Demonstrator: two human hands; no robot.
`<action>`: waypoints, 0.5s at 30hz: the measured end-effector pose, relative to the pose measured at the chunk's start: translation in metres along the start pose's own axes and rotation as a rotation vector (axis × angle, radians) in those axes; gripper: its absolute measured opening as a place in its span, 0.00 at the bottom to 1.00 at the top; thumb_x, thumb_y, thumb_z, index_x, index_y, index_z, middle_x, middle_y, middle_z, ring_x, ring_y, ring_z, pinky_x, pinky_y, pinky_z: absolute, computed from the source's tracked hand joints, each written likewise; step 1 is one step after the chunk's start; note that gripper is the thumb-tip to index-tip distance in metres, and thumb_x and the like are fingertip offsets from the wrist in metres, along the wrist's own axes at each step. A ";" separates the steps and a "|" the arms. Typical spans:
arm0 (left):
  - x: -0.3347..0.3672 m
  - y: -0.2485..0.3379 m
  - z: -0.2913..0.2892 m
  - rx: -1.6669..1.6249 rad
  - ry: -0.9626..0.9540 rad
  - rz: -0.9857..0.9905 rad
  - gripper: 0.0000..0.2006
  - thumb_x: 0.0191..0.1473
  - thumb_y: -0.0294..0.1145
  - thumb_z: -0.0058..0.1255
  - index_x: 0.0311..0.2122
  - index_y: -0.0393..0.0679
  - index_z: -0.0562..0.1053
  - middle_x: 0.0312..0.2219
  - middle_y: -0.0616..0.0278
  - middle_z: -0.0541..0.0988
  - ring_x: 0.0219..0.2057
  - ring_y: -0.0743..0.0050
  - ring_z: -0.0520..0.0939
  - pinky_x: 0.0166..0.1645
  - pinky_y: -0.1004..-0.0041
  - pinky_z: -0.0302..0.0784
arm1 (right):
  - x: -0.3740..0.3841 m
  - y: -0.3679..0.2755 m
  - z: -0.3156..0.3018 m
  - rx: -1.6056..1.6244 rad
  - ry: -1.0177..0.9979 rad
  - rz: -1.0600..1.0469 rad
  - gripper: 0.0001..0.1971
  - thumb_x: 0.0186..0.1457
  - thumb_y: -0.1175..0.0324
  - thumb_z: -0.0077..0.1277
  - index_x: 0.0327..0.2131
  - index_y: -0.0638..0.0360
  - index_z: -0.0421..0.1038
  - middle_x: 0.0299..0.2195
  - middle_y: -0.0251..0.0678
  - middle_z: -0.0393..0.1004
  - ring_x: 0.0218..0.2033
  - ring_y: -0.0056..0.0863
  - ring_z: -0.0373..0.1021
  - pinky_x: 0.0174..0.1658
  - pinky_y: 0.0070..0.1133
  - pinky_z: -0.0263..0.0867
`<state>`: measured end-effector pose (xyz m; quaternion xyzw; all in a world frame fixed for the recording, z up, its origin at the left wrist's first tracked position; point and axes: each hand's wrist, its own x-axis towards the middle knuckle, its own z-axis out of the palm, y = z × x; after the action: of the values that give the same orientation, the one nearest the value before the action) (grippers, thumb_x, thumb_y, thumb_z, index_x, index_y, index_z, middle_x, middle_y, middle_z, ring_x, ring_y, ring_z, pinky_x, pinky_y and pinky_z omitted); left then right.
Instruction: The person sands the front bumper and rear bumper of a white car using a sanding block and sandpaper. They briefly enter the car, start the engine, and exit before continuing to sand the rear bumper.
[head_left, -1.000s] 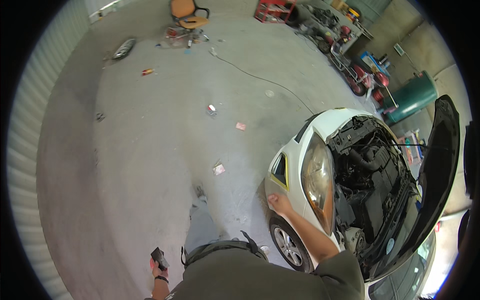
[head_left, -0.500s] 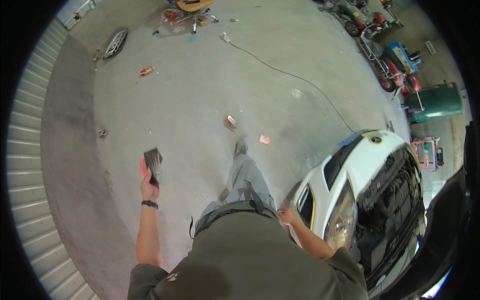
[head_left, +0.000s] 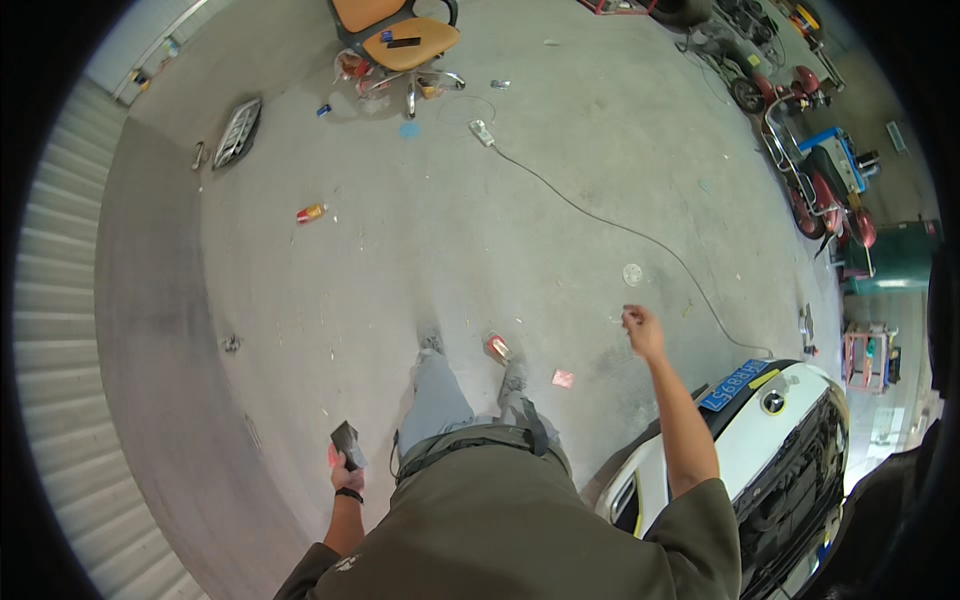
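My left hand (head_left: pixel 346 472) is closed around a dark grey, flat rectangular piece (head_left: pixel 346 443). Something red (head_left: pixel 333 455) shows beside it in the same grip; its kind is unclear. Out to the right, my right hand (head_left: pixel 645 332) hovers above the floor with its fingers bent together. A faint pale bit appears at the fingertips, too small to make out. On the floor beyond that hand lies a whitish round disc (head_left: pixel 632 275).
The white car front (head_left: pixel 780 390) with its engine bay open stands at right. A grey cable (head_left: pixel 600 215) crosses the floor. By my feet lie a red-and-white packet (head_left: pixel 498 347) and a pink square (head_left: pixel 563 379). Farther off are an orange chair (head_left: pixel 425 45) and a red motorbike (head_left: pixel 822 190).
My right hand has swung from beside my waist out to the front right. My left hand has drawn closer to my body, still holding the dark piece. The view has moved forward over the floor.
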<state>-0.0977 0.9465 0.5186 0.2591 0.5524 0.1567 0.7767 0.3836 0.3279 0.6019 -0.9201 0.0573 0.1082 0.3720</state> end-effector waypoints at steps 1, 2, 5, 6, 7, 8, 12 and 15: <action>0.018 0.012 0.003 0.012 -0.023 -0.028 0.25 0.67 0.28 0.42 0.68 0.52 0.60 0.56 0.58 0.76 0.54 0.60 0.78 0.58 0.59 0.74 | 0.005 -0.018 0.004 -0.048 0.003 0.006 0.15 0.61 0.61 0.53 0.48 0.55 0.78 0.31 0.36 0.82 0.32 0.27 0.78 0.38 0.25 0.72; 0.041 0.025 0.014 0.135 0.095 -0.011 0.25 0.67 0.27 0.42 0.68 0.49 0.59 0.56 0.56 0.75 0.55 0.60 0.77 0.59 0.58 0.74 | 0.005 -0.034 0.010 -0.083 0.015 0.019 0.15 0.60 0.61 0.54 0.48 0.55 0.78 0.32 0.37 0.82 0.33 0.28 0.78 0.38 0.25 0.72; 0.120 0.089 0.079 0.137 -0.040 0.023 0.21 0.67 0.31 0.48 0.63 0.52 0.67 0.52 0.64 0.79 0.52 0.63 0.79 0.57 0.57 0.76 | 0.022 -0.069 0.034 -0.194 0.006 0.088 0.18 0.57 0.60 0.55 0.49 0.54 0.78 0.38 0.41 0.83 0.39 0.35 0.80 0.43 0.29 0.73; 0.137 0.117 0.102 0.085 -0.056 -0.040 0.20 0.66 0.31 0.49 0.62 0.48 0.68 0.52 0.63 0.79 0.52 0.64 0.79 0.57 0.59 0.76 | 0.020 -0.074 0.042 -0.236 -0.069 0.114 0.18 0.57 0.59 0.55 0.49 0.54 0.78 0.38 0.42 0.83 0.40 0.35 0.80 0.44 0.29 0.73; 0.162 0.152 0.136 0.035 0.067 -0.129 0.19 0.66 0.30 0.50 0.61 0.45 0.69 0.52 0.63 0.79 0.53 0.65 0.78 0.58 0.61 0.75 | 0.017 -0.076 0.052 -0.286 -0.124 0.159 0.19 0.56 0.59 0.56 0.50 0.54 0.78 0.39 0.43 0.83 0.41 0.36 0.80 0.45 0.30 0.73; 0.177 0.180 0.167 0.088 -0.085 -0.018 0.18 0.65 0.31 0.51 0.59 0.42 0.70 0.51 0.62 0.79 0.51 0.64 0.79 0.58 0.63 0.76 | 0.014 -0.075 0.060 -0.278 -0.140 0.153 0.20 0.56 0.58 0.55 0.50 0.55 0.77 0.39 0.44 0.83 0.40 0.35 0.80 0.45 0.29 0.73; 0.230 0.255 0.296 0.191 -0.298 0.062 0.17 0.64 0.34 0.54 0.54 0.39 0.73 0.48 0.63 0.80 0.47 0.67 0.81 0.54 0.67 0.77 | -0.019 -0.053 0.083 -0.111 -0.166 0.470 0.21 0.55 0.56 0.55 0.49 0.57 0.78 0.36 0.44 0.83 0.39 0.39 0.80 0.46 0.30 0.73; 0.258 0.270 0.371 0.274 -0.293 0.054 0.17 0.64 0.36 0.55 0.53 0.38 0.73 0.48 0.62 0.81 0.47 0.68 0.81 0.54 0.69 0.76 | -0.063 -0.032 0.091 -0.148 -0.156 0.595 0.21 0.55 0.56 0.55 0.48 0.58 0.78 0.35 0.44 0.83 0.38 0.38 0.80 0.46 0.30 0.74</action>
<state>0.3500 1.2183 0.5679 0.3971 0.4426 0.0615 0.8016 0.3139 0.4163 0.5752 -0.8765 0.2871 0.2865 0.2592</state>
